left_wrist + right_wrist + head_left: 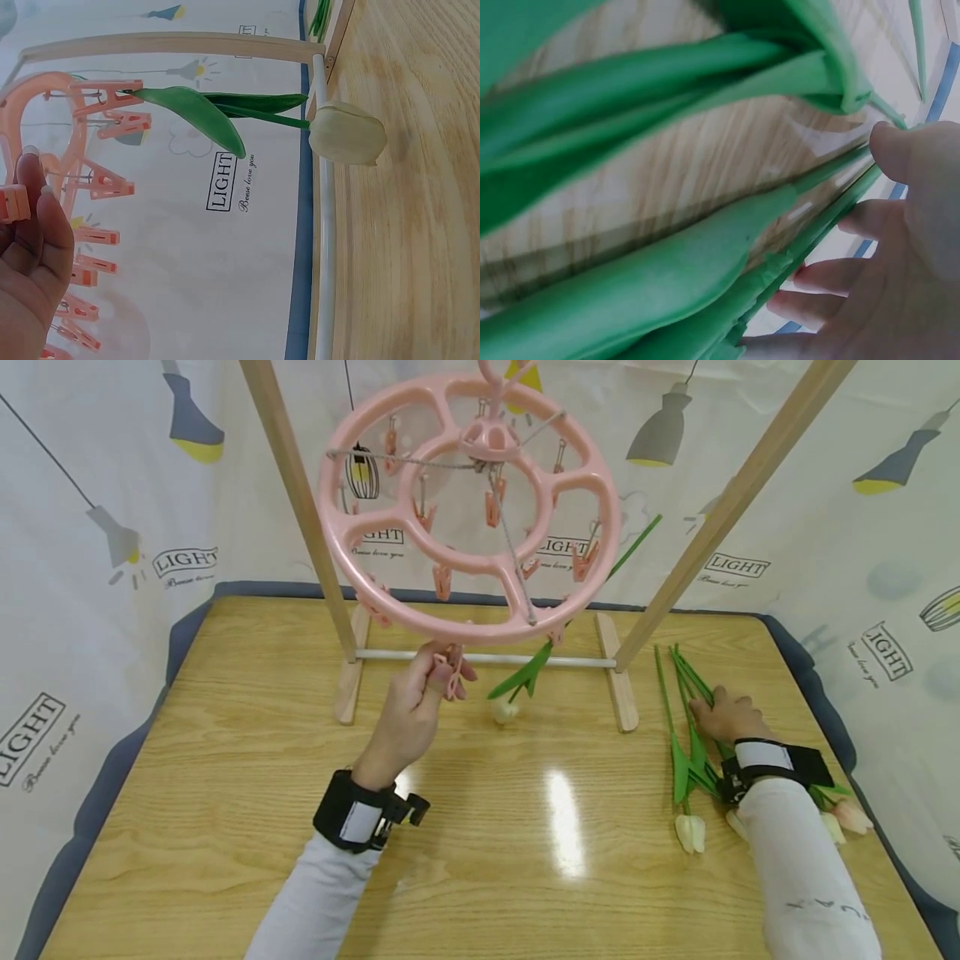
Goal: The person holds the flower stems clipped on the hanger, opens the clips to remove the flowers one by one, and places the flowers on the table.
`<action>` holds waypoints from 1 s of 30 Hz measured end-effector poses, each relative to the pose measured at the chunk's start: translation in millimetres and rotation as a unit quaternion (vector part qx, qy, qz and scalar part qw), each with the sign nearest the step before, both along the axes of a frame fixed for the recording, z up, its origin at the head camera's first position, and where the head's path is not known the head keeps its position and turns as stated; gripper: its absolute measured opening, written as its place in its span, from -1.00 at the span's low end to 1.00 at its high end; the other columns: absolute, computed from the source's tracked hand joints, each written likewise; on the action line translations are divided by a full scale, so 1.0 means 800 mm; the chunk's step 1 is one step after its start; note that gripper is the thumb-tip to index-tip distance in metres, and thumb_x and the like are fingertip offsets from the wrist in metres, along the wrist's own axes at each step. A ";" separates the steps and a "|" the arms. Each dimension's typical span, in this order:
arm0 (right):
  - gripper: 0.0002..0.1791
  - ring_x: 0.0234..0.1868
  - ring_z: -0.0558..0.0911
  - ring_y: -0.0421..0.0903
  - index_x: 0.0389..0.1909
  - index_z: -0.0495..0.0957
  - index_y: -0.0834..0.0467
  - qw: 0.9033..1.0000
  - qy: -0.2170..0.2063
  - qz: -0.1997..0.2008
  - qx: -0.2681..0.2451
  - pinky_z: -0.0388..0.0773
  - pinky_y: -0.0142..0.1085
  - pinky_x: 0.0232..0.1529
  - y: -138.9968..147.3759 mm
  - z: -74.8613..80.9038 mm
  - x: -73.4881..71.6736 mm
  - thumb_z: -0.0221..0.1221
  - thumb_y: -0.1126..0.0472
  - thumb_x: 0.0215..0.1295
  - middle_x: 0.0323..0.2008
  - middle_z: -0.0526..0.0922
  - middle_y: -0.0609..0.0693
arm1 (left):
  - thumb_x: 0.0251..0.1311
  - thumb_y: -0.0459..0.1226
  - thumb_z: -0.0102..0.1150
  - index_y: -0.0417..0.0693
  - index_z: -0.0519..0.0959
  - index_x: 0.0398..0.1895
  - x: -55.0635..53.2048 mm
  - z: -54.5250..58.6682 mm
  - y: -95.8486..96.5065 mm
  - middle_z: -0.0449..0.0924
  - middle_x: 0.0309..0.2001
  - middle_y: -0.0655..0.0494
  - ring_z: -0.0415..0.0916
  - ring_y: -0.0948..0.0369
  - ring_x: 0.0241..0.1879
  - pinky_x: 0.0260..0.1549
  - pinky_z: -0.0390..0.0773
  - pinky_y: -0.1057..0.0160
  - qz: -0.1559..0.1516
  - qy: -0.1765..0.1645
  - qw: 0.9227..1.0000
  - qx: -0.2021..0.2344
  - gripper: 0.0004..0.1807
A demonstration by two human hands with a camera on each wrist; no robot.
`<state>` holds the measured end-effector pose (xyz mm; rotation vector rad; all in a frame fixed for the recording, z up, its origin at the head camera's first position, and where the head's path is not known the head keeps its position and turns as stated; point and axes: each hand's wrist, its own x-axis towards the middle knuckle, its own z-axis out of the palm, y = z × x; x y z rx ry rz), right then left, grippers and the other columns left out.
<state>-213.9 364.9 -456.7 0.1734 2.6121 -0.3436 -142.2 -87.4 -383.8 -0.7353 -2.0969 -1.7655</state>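
My left hand (408, 714) pinches a pink clothespin (453, 672) at the front rim of a round pink hanging dryer (423, 628). In the left wrist view the clothespin (13, 204) shows at the fingertips. Beside that hand, a white tulip (346, 133) hangs head down, its stem held in another pink clothespin (109, 96). My right hand (731, 718) lies over several artificial tulips on the table's right side, a white one (690, 832) among them. In the right wrist view its thumb and loosely straight fingers touch the green stems (832, 210).
The dryer hangs between two slanting wooden posts (300, 502), joined low down by a white bar (480, 657) on wooden feet (617, 681). Several more clothespins dangle round its rings. A pink tulip (851, 816) lies near the table's right edge. Printed cloth surrounds the wooden table (225, 793).
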 end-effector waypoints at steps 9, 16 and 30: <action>-0.12 0.12 0.06 0.77 0.40 -0.24 0.57 1.000 -0.002 0.018 -0.010 0.17 0.54 0.09 0.004 0.007 0.004 -0.44 -0.19 0.51 0.20 -0.08 0.84 | 0.45 -0.45 -0.17 -0.39 0.39 0.12 0.001 0.003 0.001 0.58 -0.33 -0.33 0.50 -0.04 -0.46 -0.42 0.57 0.32 -0.008 -0.006 1.000 0.014 -0.73; -0.15 0.19 0.17 0.65 0.36 -0.10 0.64 0.998 -0.002 0.057 -0.013 0.22 0.45 0.16 0.010 0.017 -0.001 -0.43 -0.13 0.53 0.24 0.07 0.77 | 0.47 -0.33 -0.13 -0.41 0.34 0.20 0.001 0.004 -0.002 0.54 -0.28 -0.37 0.48 0.05 -0.40 -0.36 0.55 0.42 -0.036 -0.029 0.997 0.064 -0.64; -0.22 0.10 0.34 0.58 0.27 0.16 0.62 0.994 0.068 0.079 -0.041 0.36 0.40 0.03 0.011 0.054 -0.002 -0.34 -0.10 0.55 0.17 0.27 0.72 | 0.44 -0.18 -0.04 -0.48 0.31 0.22 0.003 0.007 -0.009 0.56 -0.30 -0.10 0.51 0.22 -0.38 -0.35 0.59 0.46 -0.060 -0.023 0.991 0.117 -0.49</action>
